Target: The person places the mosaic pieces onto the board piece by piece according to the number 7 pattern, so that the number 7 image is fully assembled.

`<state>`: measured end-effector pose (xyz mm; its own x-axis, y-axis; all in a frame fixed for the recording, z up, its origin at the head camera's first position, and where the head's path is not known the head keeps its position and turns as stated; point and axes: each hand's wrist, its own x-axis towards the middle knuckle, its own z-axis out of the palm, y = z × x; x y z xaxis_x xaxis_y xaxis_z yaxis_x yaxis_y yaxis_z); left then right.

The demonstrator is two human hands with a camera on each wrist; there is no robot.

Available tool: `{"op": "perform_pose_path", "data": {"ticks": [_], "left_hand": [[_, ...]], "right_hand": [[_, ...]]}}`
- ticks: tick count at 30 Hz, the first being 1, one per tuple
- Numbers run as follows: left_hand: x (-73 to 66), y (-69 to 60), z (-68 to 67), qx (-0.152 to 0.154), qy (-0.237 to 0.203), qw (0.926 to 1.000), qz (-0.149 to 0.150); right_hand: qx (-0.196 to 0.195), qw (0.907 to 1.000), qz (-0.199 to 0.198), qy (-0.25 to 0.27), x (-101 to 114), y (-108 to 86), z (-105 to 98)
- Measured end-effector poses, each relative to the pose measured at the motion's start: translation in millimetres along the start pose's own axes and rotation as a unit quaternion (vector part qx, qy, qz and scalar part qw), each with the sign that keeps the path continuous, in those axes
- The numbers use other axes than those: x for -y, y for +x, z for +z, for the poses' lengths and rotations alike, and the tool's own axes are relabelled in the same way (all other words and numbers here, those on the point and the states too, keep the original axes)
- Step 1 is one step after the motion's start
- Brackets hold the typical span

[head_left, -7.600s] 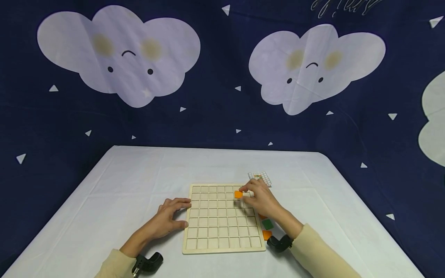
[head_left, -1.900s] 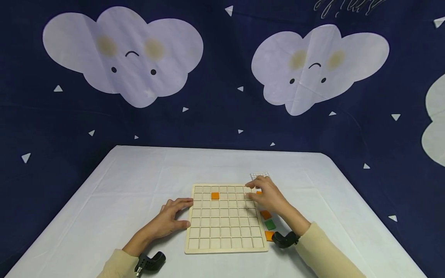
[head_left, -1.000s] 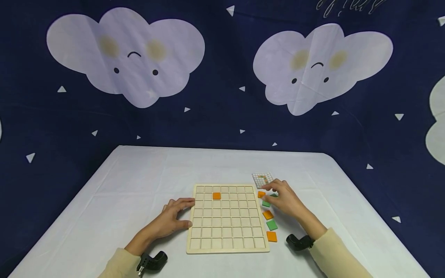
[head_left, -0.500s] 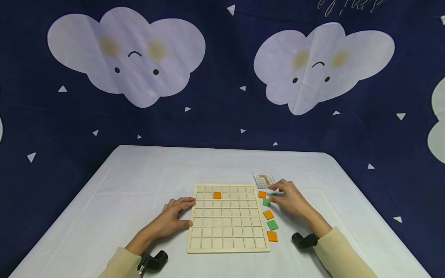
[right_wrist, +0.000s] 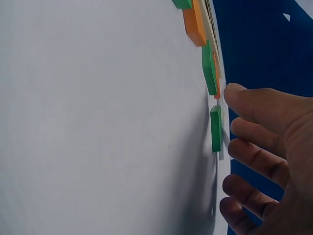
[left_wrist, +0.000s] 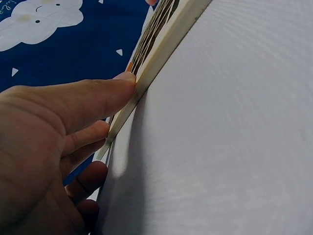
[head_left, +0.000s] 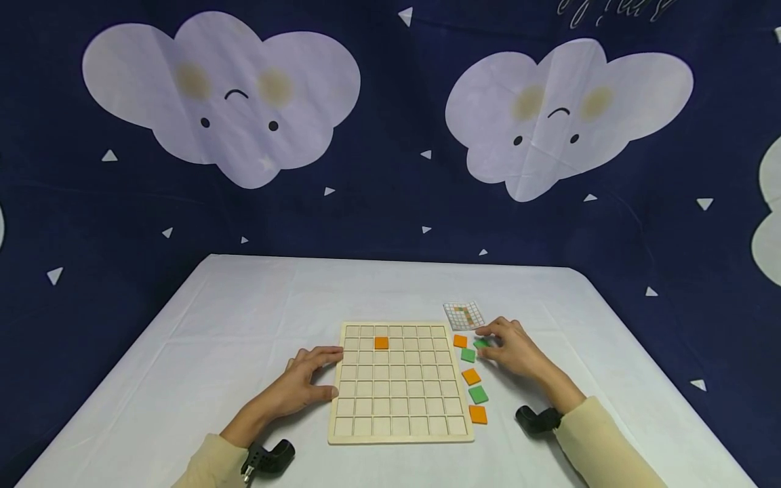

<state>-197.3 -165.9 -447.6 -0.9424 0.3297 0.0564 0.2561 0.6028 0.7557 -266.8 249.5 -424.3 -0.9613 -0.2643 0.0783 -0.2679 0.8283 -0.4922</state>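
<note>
A pale wooden grid board [head_left: 390, 388] lies flat on the table, with one orange square tile [head_left: 381, 343] set in a cell of its second row from the far side. My left hand [head_left: 303, 385] rests against the board's left edge, thumb and fingertips touching it; the left wrist view shows the thumb [left_wrist: 105, 93] on the rim. Right of the board, my right hand [head_left: 515, 349] hovers with fingers spread beside a green tile [head_left: 481, 343]. In the right wrist view that green tile [right_wrist: 216, 129] stands apart from the thumb [right_wrist: 254, 103], and nothing is held.
Along the board's right side lie more orange tiles [head_left: 478, 414] and green tiles [head_left: 478, 394]. A small card [head_left: 464, 316] printed with a coloured grid pattern lies behind them. White cloth [head_left: 262, 298] covers the table; a dark blue cloud-print curtain [head_left: 390, 203] hangs behind.
Earlier my right hand pinched an orange tile over the board; that tile now sits in a cell. Since then the right hand has moved right to the green tiles. My left hand stays at the board's edge.
</note>
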Motion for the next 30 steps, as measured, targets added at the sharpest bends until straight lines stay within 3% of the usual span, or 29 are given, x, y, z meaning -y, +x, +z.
{"op": "perform_pose_path", "data": {"ticks": [10, 20, 30], "left_hand": [[0.9, -0.8, 0.3, 0.001, 0.017, 0.9998, 0.006], [1.2, 0.0, 0.6, 0.003, -0.006, 1.0000, 0.001], [1.7, -1.1, -0.4, 0.004, 0.015, 0.9999, 0.006]], "right_hand": [[0.010, 0.9999, -0.002, -0.006, -7.5, 4.1, -0.1], [0.015, 0.9996, -0.011, -0.021, -9.2, 3.3, 0.1], [0.003, 0.9997, -0.007, -0.022, -12.3, -2.1, 0.1]]}}
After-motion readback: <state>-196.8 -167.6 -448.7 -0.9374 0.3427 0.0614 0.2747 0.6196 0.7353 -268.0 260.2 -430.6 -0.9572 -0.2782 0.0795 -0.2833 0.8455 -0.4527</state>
